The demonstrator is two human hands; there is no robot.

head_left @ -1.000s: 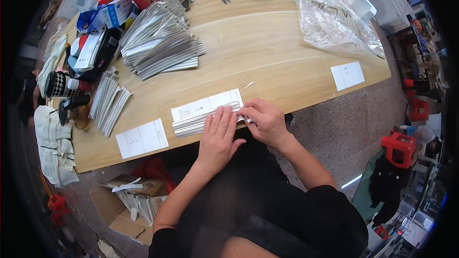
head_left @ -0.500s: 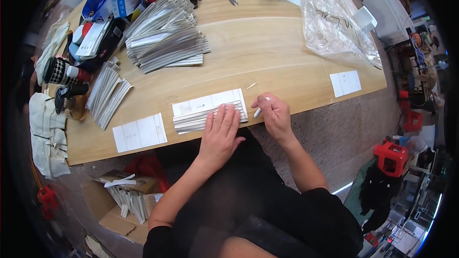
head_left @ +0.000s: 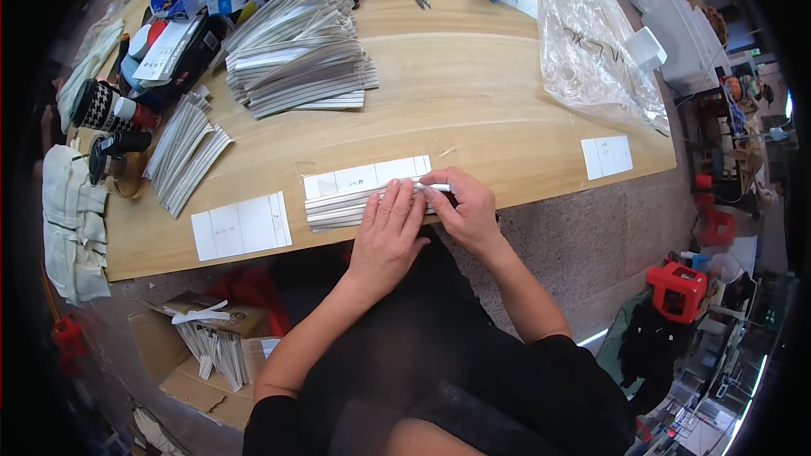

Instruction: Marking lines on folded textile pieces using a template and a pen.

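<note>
- Here, the left hand (head_left: 384,241) is laid flat, fingers extended, across strips (head_left: 334,212).
- A white stick (head_left: 440,187) is pinched by the curled right hand (head_left: 469,209).
- Pale, dark-lined, the strips are aligned along the front of the table (head_left: 507,131).

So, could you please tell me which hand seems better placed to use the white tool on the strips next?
Probably the right hand: it holds the white pen-like tool near the right end of the strips, while the left hand lies flat on them.

Left hand (head_left: 387,235) flat on striped strips (head_left: 334,210); right hand (head_left: 470,209) grips white pen-like stick (head_left: 441,187) (near strips' right end).
</note>
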